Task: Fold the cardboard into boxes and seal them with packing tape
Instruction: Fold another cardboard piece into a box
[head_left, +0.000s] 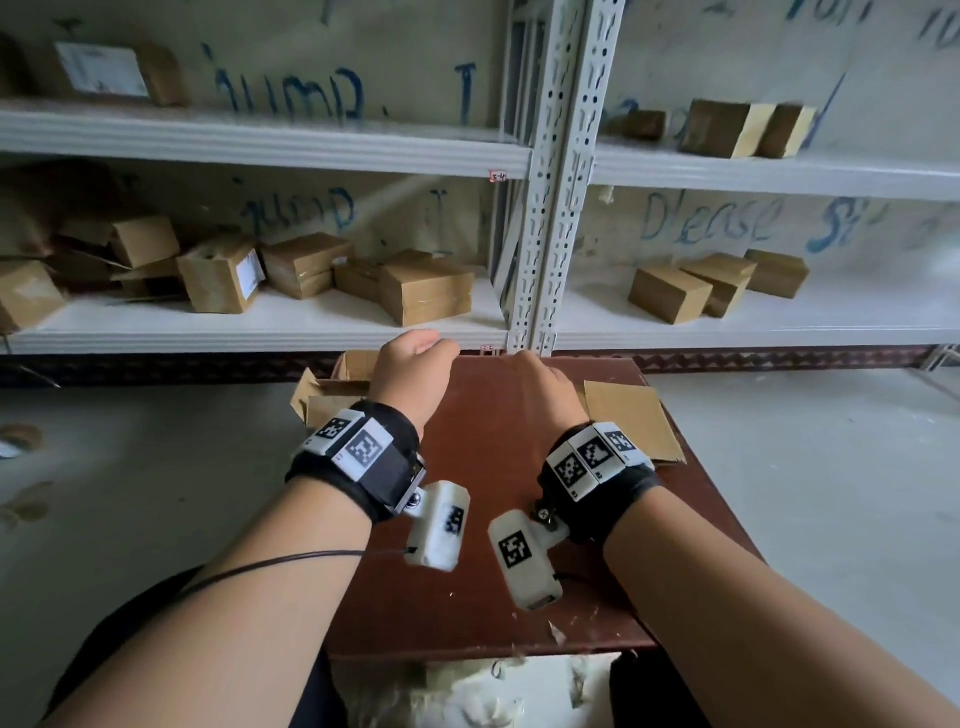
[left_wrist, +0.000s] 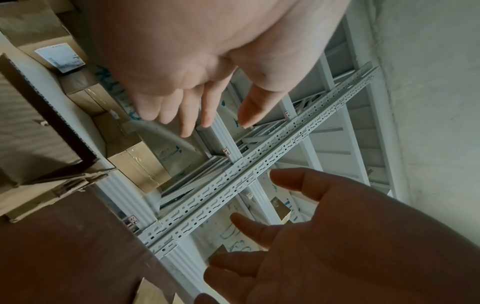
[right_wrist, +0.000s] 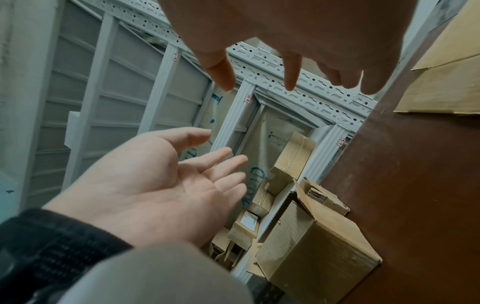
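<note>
Now | left hand empty, fingers loose | right hand empty, spread | shelf holds sealed boxes

Small dark brown table top, flat and low. Flat piece of tan cardboard lying on its right side, sticking out past the edge. White metal shelves behind, with many small brown cardboard boxes on them, some upright, some tipped. Grey floor all around.
</note>
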